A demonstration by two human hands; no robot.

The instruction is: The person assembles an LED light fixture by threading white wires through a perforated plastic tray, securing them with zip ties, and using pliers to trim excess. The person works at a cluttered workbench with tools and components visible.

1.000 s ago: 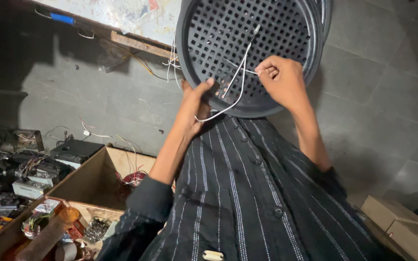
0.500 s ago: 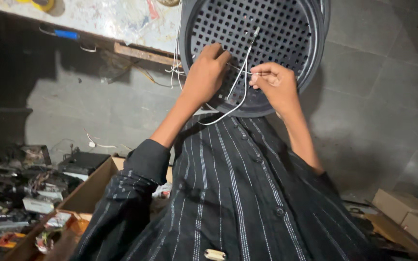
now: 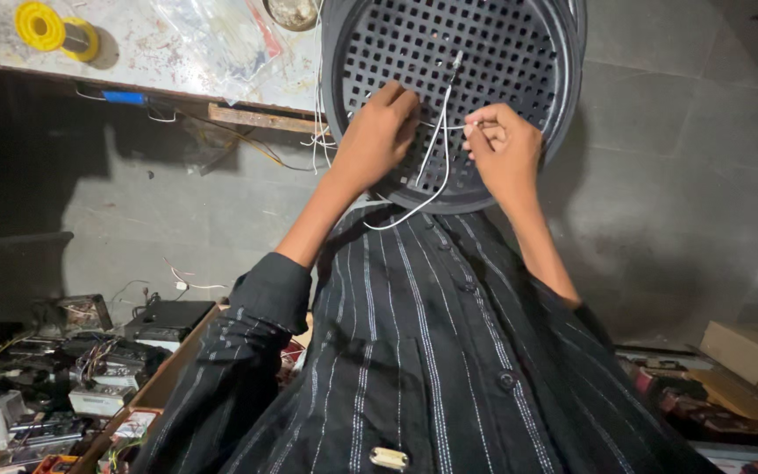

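A round black grille (image 3: 502,53) with square holes leans against the workbench edge in front of me. My left hand (image 3: 377,136) rests on its mesh, fingers curled against the holes near the middle. My right hand (image 3: 504,151) pinches thin white wires (image 3: 436,145) that run from the grille's centre and loop down toward my striped black shirt. Whether the left fingers also grip a wire is hidden.
A worn workbench top (image 3: 160,53) holds a yellow spool (image 3: 44,26) and a clear plastic bag (image 3: 212,39). Loose wires hang below its edge. Cardboard boxes (image 3: 173,373) with electronic parts (image 3: 63,377) lie on the floor at left. More boxes (image 3: 752,351) sit at right.
My left hand climbed from the grille's lower rim onto the mesh centre. My right hand shifted slightly down and right with the white wires.
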